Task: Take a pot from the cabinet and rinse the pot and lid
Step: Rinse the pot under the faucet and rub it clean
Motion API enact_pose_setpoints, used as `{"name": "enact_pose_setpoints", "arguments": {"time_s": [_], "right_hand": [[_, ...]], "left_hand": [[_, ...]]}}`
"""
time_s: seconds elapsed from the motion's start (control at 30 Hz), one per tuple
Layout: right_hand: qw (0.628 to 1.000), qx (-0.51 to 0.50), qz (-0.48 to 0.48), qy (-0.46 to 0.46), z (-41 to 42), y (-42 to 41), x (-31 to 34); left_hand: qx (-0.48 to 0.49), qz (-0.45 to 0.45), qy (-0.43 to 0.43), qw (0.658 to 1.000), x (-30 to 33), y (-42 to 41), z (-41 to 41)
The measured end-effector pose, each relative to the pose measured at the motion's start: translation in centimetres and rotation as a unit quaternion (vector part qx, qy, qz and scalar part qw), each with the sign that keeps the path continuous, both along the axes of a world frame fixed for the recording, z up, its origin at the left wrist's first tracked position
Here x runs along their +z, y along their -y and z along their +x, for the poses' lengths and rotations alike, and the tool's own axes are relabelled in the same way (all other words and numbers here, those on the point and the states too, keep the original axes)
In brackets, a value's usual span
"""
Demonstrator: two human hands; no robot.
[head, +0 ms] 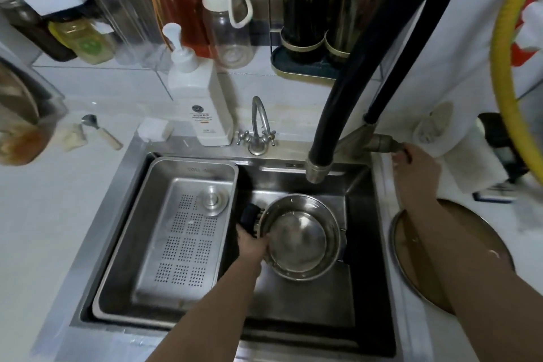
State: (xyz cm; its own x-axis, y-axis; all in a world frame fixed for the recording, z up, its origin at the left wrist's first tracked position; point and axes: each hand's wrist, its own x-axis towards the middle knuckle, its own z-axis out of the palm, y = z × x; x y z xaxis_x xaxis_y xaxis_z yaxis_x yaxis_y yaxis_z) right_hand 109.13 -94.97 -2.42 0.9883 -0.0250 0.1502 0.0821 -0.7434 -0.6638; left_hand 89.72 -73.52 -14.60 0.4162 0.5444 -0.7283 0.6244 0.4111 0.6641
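Steel sink [361,214]: my left hand [252,244] clamps the pot [299,236] by its black handle; rigid, slick. Right hand [417,163] grips the tap lever.

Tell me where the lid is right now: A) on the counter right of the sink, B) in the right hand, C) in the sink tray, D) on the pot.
A: the lid lies flat on the counter right of the sink, under the right forearm; the pot stands uncovered.

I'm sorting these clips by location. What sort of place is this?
Most likely a home kitchen: a steel sink with a pot under a black tap, a soap bottle beside it, and utensil holders behind.
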Motion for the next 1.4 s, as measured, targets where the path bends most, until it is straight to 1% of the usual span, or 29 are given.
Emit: {"name": "enact_pose_setpoints", "arguments": {"time_s": [0.07, 0.2, 0.3, 0.37, 0.5, 0.67, 0.73, 0.87, 1.03, 1.13, 1.27, 1.4], "right_hand": [[1.0, -0.005, 0.004, 0.002, -0.1, -0.1, 0.0], [1.0, -0.009, 0.01, 0.005, -0.1, -0.1, -0.1], [1.0, -0.013, 0.026, 0.002, -0.2, -0.2, 0.0], [1.0, -0.014, 0.026, -0.004, -0.3, -0.2, 0.0], [0.998, -0.018, 0.06, -0.028, -0.3, -0.2, -0.2], [0.996, -0.025, 0.074, -0.036, -0.1, -0.1, -0.3], [0.997, -0.017, 0.071, -0.038, 0.1, 0.1, -0.3], [0.996, -0.015, 0.079, -0.04, 0.2, 0.1, -0.4], [0.993, -0.031, 0.098, -0.05, 0.2, 0.1, -0.2], [0.995, -0.026, 0.084, -0.049, 0.2, 0.2, -0.1], [0.995, -0.031, 0.082, -0.053, 0.3, 0.2, -0.2], [0.997, -0.021, 0.066, -0.043, 0.3, 0.4, -0.1]], "left_hand": [[0.002, -0.009, -0.009, 1.0, -0.7, -0.4, 0.4], [0.042, -0.01, -0.013, 0.999, -1.2, -0.6, 1.3], [0.082, -0.013, 0.012, 0.997, -1.0, -0.8, 1.3], [0.089, -0.006, 0.031, 0.996, -0.7, -1.1, 1.1], [0.071, 0.037, 0.054, 0.995, 0.6, -1.6, 0.8], [-0.007, 0.111, 0.04, 0.993, 2.3, -1.7, 0.4], [-0.022, 0.11, 0.048, 0.993, 3.0, -1.4, 0.4], [-0.055, 0.063, 0.097, 0.992, 4.0, -0.6, 0.6], [-0.067, 0.096, 0.109, 0.987, 4.6, 0.6, 0.6], [-0.041, 0.095, 0.117, 0.988, 5.2, 0.2, 0.2], [0.024, 0.053, 0.145, 0.988, 7.1, -0.7, -0.1], [0.045, 0.041, 0.162, 0.985, 8.9, -1.3, -0.2]]}}
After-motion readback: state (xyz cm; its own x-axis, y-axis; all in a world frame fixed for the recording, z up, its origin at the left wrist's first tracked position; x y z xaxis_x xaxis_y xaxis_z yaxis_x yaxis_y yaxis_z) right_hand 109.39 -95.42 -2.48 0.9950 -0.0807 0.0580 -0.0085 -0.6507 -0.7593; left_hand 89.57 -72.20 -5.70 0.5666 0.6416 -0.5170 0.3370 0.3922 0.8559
